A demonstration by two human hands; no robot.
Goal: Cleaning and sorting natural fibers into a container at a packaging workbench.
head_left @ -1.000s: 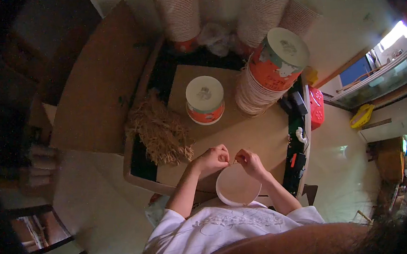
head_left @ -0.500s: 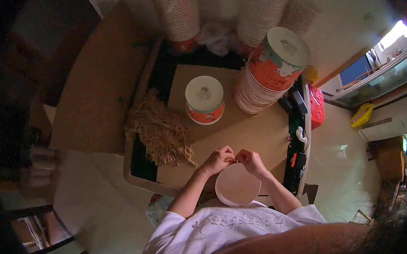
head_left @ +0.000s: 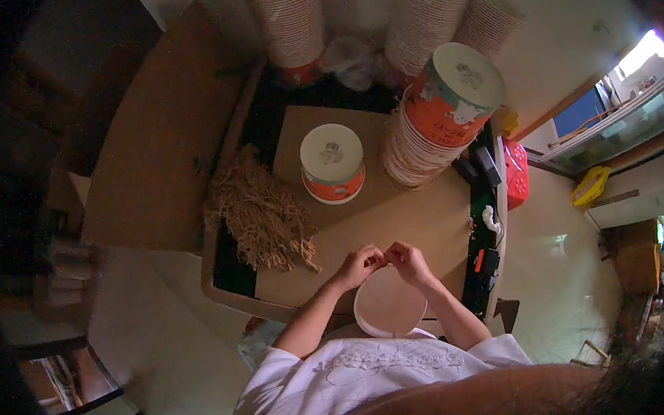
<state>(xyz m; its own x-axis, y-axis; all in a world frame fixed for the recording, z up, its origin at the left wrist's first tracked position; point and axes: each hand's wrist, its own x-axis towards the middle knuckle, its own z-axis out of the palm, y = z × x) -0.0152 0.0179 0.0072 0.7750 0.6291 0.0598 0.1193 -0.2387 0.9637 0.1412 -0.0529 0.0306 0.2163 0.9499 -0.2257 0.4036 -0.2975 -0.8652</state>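
A white-lined paper bucket [head_left: 390,304] rests against the front of my shirt at the table's near edge, its open mouth facing up. At its far rim, my left hand [head_left: 361,265] and my right hand [head_left: 409,263] meet with fingertips pinched close together. Whatever they pinch is small and hidden by the fingers. To the left of my hands lies a loose heap of brown twine [head_left: 264,215]. Farther off, one red and green printed bucket [head_left: 333,169] stands upside down on the cardboard.
A leaning stack of nested buckets [head_left: 426,137] with twine strands stands at the right. Tall bucket stacks [head_left: 290,27] line the back beside a clear plastic bag [head_left: 350,62]. Along the right edge are a black and orange object [head_left: 486,265] and a red plastic container [head_left: 516,173].
The bucket at my body has shifted very slightly right. My left fingers have changed their bend a little, and both hands stay at the rim.
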